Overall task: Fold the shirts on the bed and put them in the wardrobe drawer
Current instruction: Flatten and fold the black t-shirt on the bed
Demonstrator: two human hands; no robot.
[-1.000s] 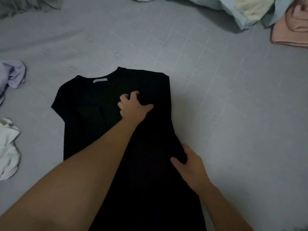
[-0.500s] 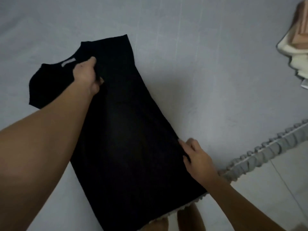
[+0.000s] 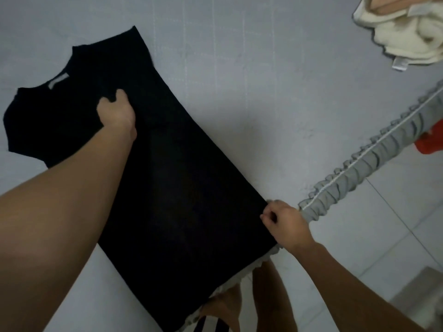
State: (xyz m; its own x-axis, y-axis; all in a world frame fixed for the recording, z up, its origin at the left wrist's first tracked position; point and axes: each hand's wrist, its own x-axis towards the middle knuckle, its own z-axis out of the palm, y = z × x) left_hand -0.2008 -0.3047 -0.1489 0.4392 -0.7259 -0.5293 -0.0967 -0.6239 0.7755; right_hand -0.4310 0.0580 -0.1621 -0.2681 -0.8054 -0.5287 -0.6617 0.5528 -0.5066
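My left grip (image 3: 116, 111) pinches black shirt (image 3: 172, 178) near collar, right grip (image 3: 285, 224) pinches hem edge — one side folded; rest of folding, drawer left.

black shirt (image 3: 172, 178) flat on bed (image 3: 239, 80), left hand (image 3: 117, 113) gripping collar, right hand (image 3: 285, 224) pinching hem

Dim light; grey bed sheet (image 3: 275, 97) ends in a ruffled skirt (image 3: 359, 168), pale tiled floor (image 3: 395, 236) just beyond the skirt.
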